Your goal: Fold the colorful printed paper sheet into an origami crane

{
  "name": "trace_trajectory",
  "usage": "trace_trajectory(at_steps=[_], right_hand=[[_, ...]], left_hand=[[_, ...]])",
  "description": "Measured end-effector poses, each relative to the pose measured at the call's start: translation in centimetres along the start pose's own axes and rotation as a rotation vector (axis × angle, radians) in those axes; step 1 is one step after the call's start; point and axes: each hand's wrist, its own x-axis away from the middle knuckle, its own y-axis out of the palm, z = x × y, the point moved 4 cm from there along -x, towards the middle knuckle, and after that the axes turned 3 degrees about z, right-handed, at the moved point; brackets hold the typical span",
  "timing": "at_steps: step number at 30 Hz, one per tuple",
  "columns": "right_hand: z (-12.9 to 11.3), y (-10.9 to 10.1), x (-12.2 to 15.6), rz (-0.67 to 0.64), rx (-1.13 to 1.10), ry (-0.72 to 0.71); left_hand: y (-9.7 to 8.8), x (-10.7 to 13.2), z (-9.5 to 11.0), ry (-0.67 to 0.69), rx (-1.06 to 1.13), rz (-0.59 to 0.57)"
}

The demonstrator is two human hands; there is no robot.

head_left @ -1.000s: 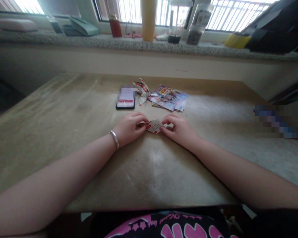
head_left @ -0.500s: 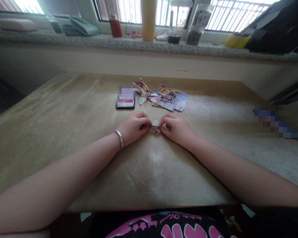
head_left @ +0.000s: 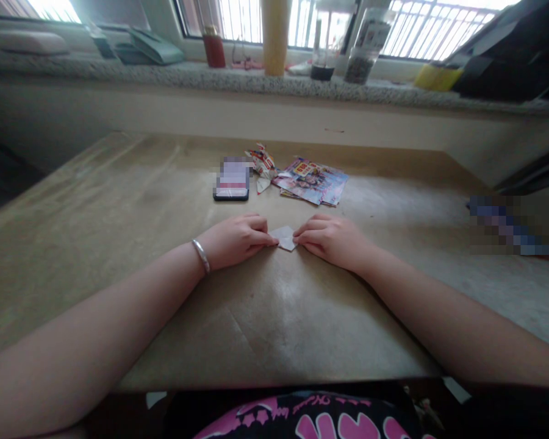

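A small folded piece of paper (head_left: 285,238), pale side up, lies at the middle of the table between my two hands. My left hand (head_left: 240,239), with a silver bracelet on its wrist, pinches the paper's left edge between thumb and fingers. On the opposite side my right hand (head_left: 332,239) has its fingertips closed on the right edge. Part of the paper is hidden under the fingertips of both hands.
Beyond my hands lie a phone (head_left: 231,180), a folded paper figure (head_left: 263,166) and several printed sheets (head_left: 313,181). A blurred bluish item (head_left: 507,225) rests at the table's right. Bottles and a yellow cylinder (head_left: 274,39) line the windowsill (head_left: 174,75).
The paper now lies flatter and shows its pale face instead of the printed one. Both hands have drawn slightly outward and lower, with fingers straighter.
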Motion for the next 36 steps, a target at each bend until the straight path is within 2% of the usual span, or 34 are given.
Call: trace_trajectory(at_steps=[7, 15, 18, 23, 27, 30, 36], right_hand=[[0.4, -0.5, 0.3, -0.001, 0.105, 0.042], [0.9, -0.5, 0.7, 0.081, -0.033, 0.079], [1.5, -0.2, 0.8, 0.139, -0.123, 0.136], [1.5, 0.2, 0.5, 0.166, -0.111, 0.230], [0.6, 0.4, 0.1, 0.124, -0.176, 0.163], [0.4, 0.5, 0.0, 0.102, -0.179, 0.143], [0.8, 0.6, 0.1, 0.124, -0.149, 0.191]], left_hand=[[-0.6, 0.3, -0.7, 0.015, 0.042, -0.019], [-0.7, 0.6, -1.0, -0.014, -0.012, -0.021], [-0.7, 0.7, -0.9, -0.020, -0.042, -0.008], [-0.6, 0.5, -0.8, -0.011, -0.110, 0.050], [-0.5, 0.2, -0.2, 0.027, -0.219, 0.090], [-0.2, 0.1, 0.2, 0.015, -0.275, 0.077], [0.2, -0.2, 0.3, -0.086, -0.136, 0.094]])
